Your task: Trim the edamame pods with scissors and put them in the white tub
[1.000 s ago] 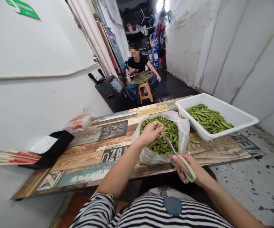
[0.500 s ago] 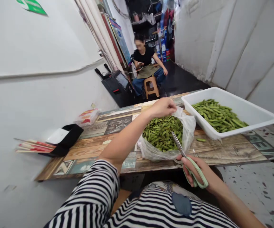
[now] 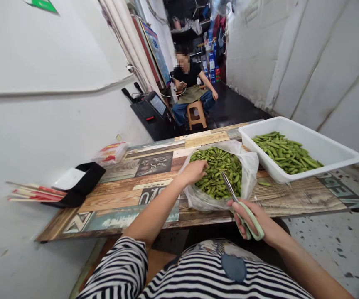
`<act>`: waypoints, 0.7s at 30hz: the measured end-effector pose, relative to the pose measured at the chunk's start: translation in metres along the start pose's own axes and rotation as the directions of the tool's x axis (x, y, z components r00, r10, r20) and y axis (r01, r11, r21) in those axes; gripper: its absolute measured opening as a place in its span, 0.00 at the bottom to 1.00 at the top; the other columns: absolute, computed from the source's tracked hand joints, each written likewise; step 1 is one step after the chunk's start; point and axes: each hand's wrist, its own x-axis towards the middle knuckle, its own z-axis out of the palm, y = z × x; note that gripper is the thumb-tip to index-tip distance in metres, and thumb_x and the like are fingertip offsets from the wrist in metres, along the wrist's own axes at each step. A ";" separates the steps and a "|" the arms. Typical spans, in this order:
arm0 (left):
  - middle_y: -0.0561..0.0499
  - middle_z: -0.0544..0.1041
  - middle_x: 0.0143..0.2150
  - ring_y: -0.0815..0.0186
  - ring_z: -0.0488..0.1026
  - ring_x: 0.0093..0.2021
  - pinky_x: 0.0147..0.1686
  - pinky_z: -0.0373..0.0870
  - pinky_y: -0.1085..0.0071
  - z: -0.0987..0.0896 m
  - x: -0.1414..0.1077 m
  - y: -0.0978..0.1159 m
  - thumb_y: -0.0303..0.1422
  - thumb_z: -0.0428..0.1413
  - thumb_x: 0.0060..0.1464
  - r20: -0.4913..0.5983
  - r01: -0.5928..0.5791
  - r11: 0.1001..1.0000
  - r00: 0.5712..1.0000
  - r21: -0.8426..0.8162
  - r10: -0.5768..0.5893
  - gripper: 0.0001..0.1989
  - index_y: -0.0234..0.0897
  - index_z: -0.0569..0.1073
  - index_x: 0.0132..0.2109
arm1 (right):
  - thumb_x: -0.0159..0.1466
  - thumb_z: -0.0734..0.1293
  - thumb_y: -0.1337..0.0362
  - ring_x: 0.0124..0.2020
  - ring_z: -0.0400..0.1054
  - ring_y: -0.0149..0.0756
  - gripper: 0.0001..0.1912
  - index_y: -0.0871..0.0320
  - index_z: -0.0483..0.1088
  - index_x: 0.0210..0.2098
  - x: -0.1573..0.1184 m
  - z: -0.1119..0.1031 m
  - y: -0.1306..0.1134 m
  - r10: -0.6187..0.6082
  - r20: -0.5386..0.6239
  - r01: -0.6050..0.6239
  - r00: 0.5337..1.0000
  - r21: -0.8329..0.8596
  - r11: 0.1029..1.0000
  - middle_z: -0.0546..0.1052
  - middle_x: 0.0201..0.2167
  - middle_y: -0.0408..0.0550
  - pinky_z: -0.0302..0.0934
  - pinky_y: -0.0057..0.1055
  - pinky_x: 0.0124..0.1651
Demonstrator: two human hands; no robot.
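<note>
A clear plastic bag (image 3: 249, 166) stands open on the wooden table, filled with green pods (image 3: 217, 176). My left hand (image 3: 195, 171) is at the left side of the bag, its bent fingertips at the pods; whether they pinch anything is too small to tell. My right hand (image 3: 251, 218) is closed around the green handles of the scissors (image 3: 229, 185), whose blades point up over the pods. One loose pod (image 3: 263, 183) lies on the table right of the bag. To the right, a white tray (image 3: 332, 147) holds more green pods (image 3: 284, 151).
At the table's left edge stands a black holder (image 3: 87, 182) with chopsticks (image 3: 39, 193) beside it, and a red and white packet (image 3: 110, 153) lies behind. Beyond the table (image 3: 114, 193), a person (image 3: 192, 77) sits near a brown stool (image 3: 196, 114) and a black machine (image 3: 151, 110).
My left hand has moved from the bag's far rim toward me and down to the pods at its left side. The scissors have shifted slightly left with my right hand.
</note>
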 end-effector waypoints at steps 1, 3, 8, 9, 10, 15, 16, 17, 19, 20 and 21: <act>0.44 0.76 0.38 0.60 0.71 0.38 0.40 0.64 0.68 0.002 -0.001 0.000 0.28 0.56 0.47 0.000 0.023 1.000 1.000 -0.020 -0.023 0.12 0.34 0.75 0.41 | 0.57 0.62 0.42 0.13 0.59 0.24 0.23 0.57 0.61 0.31 0.001 0.001 0.000 -0.002 0.008 0.002 1.000 -0.009 1.000 0.63 0.17 0.35 0.57 0.22 0.14; 0.45 0.77 0.36 0.62 0.71 0.36 0.38 0.64 0.70 0.005 -0.004 0.001 0.29 0.55 0.49 -0.036 0.053 0.996 0.998 -0.078 -0.056 0.12 0.34 0.76 0.42 | 0.57 0.62 0.42 0.14 0.59 0.24 0.23 0.57 0.61 0.31 0.003 0.002 0.002 0.003 0.014 -0.003 1.000 -0.016 1.000 0.63 0.18 0.35 0.57 0.22 0.14; 0.50 0.76 0.29 0.68 0.69 0.28 0.32 0.63 0.73 0.005 -0.018 0.010 0.33 0.55 0.50 -0.181 0.020 0.899 0.977 -0.438 -0.110 0.09 0.34 0.78 0.36 | 0.59 0.60 0.42 0.14 0.60 0.25 0.23 0.58 0.62 0.33 0.006 0.004 0.004 -0.009 0.061 0.008 0.998 0.013 1.000 0.64 0.17 0.36 0.58 0.23 0.17; 0.50 0.76 0.27 0.69 0.69 0.27 0.30 0.64 0.73 0.004 -0.022 0.013 0.33 0.56 0.49 -0.185 0.029 0.837 0.970 -0.547 -0.155 0.10 0.34 0.77 0.37 | 0.60 0.59 0.42 0.15 0.61 0.26 0.24 0.58 0.63 0.36 0.006 0.005 0.004 -0.012 0.082 0.009 0.997 0.037 0.999 0.65 0.17 0.36 0.59 0.24 0.18; 0.51 0.75 0.26 0.69 0.68 0.25 0.29 0.64 0.73 0.004 -0.026 0.016 0.33 0.56 0.49 -0.174 0.041 0.754 0.963 -0.656 -0.204 0.10 0.33 0.77 0.38 | 0.60 0.59 0.42 0.15 0.62 0.27 0.24 0.58 0.62 0.39 0.006 0.005 0.003 -0.011 0.101 0.004 0.995 0.065 0.998 0.65 0.18 0.36 0.60 0.25 0.19; 0.51 0.74 0.24 0.71 0.70 0.25 0.28 0.68 0.74 0.010 -0.043 0.034 0.35 0.61 0.44 -0.038 0.075 0.298 0.933 -0.951 -0.357 0.13 0.30 0.75 0.37 | 0.61 0.58 0.42 0.15 0.62 0.27 0.24 0.58 0.61 0.42 0.008 0.007 0.000 -0.006 0.093 0.000 0.996 0.065 0.998 0.66 0.19 0.36 0.60 0.26 0.19; 0.51 0.74 0.24 0.71 0.71 0.25 0.28 0.69 0.74 0.012 -0.045 0.037 0.35 0.61 0.44 -0.017 0.080 0.248 0.930 -0.966 -0.366 0.14 0.30 0.75 0.37 | 0.61 0.58 0.42 0.15 0.62 0.27 0.24 0.58 0.62 0.40 0.008 0.008 -0.002 -0.011 0.083 0.008 0.996 0.040 0.999 0.66 0.18 0.36 0.60 0.26 0.20; 0.51 0.75 0.24 0.72 0.71 0.25 0.28 0.70 0.74 0.014 -0.046 0.040 0.35 0.62 0.43 -0.001 0.083 0.209 0.928 -0.974 -0.373 0.14 0.29 0.75 0.37 | 0.61 0.57 0.41 0.15 0.62 0.27 0.24 0.58 0.62 0.37 0.009 0.009 -0.003 -0.015 0.072 0.014 0.997 0.019 1.000 0.66 0.18 0.36 0.60 0.26 0.20; 0.51 0.75 0.25 0.72 0.71 0.25 0.28 0.70 0.74 0.017 -0.049 0.044 0.35 0.63 0.41 0.018 0.082 0.153 0.924 -0.985 -0.382 0.15 0.29 0.75 0.36 | 0.59 0.58 0.40 0.15 0.62 0.27 0.25 0.58 0.61 0.32 0.010 0.012 -0.006 -0.013 0.061 0.014 0.998 -0.003 1.000 0.66 0.17 0.37 0.60 0.26 0.20; 0.51 0.75 0.25 0.72 0.71 0.25 0.28 0.70 0.74 0.019 -0.050 0.047 0.35 0.64 0.41 0.025 0.081 0.131 0.922 -0.988 -0.385 0.15 0.29 0.75 0.36 | 0.59 0.58 0.39 0.15 0.61 0.27 0.25 0.57 0.61 0.31 0.010 0.013 -0.007 -0.010 0.060 0.011 0.998 -0.009 1.000 0.66 0.17 0.37 0.60 0.26 0.20; 0.50 0.76 0.26 0.72 0.72 0.25 0.27 0.70 0.74 0.020 -0.051 0.049 0.36 0.64 0.40 0.032 0.082 0.112 0.921 -0.990 -0.387 0.16 0.29 0.75 0.35 | 0.58 0.59 0.39 0.15 0.61 0.27 0.26 0.57 0.60 0.30 0.010 0.014 -0.009 -0.007 0.057 0.008 0.998 -0.013 1.000 0.65 0.17 0.37 0.60 0.26 0.20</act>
